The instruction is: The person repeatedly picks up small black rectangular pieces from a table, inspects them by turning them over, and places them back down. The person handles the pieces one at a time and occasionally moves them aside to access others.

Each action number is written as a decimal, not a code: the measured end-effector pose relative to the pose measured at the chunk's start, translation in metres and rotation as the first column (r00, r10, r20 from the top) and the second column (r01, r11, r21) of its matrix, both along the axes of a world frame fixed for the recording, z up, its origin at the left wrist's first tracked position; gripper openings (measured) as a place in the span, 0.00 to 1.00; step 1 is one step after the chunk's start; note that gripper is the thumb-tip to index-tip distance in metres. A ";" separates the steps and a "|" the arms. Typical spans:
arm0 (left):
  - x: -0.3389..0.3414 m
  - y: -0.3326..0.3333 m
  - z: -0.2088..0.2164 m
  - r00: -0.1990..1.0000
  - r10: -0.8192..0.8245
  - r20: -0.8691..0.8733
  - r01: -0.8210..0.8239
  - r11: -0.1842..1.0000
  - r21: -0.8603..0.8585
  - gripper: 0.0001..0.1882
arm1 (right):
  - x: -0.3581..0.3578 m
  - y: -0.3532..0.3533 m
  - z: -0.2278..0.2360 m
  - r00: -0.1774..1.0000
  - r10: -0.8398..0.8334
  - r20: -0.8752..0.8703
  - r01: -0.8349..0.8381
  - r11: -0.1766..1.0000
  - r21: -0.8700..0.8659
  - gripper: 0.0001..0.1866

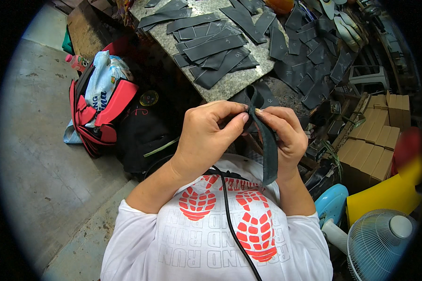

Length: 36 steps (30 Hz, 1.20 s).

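In front of my chest, both hands hold a narrow strip of dark, leather-like material [269,154]. Its upper part makes a small loop above my fingers, and one end hangs down beside my right palm. My left hand [208,129] pinches it between thumb and forefinger. From the other side my right hand [286,131] grips it, fingertips almost meeting those of the left; its lower fingers are partly hidden behind the strip. Just beyond, a heap of flat dark cut pieces [215,49] with pale marks lies on a speckled stone slab [261,64].
More dark pieces [309,61] spread to the slab's right. Stacked cardboard boxes [368,150], a yellow object [384,199] and a fan [380,243] stand at right. At left are a black bag [147,126], red straps [122,98] and a bottle [75,62]. A black cable [229,210] crosses my shirt.
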<state>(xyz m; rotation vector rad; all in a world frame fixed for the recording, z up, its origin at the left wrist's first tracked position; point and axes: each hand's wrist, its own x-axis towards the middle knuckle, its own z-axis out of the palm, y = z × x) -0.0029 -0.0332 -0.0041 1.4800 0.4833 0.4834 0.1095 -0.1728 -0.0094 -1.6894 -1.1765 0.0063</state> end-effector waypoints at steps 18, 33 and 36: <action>0.000 -0.003 0.000 0.999 0.036 0.038 -0.043 0.974 0.222 0.08 | -0.004 0.004 -0.004 0.989 -0.037 0.142 0.033 0.999 0.030 0.21; 0.000 0.013 -0.004 0.970 -0.095 0.223 -0.081 0.743 0.665 0.07 | 0.031 0.000 0.019 0.994 0.021 0.108 -0.007 0.992 -0.123 0.20; 0.000 0.010 -0.004 0.967 -0.137 0.215 -0.044 0.740 0.671 0.06 | 0.039 0.006 0.011 0.982 0.186 -0.040 -0.189 0.975 -0.120 0.09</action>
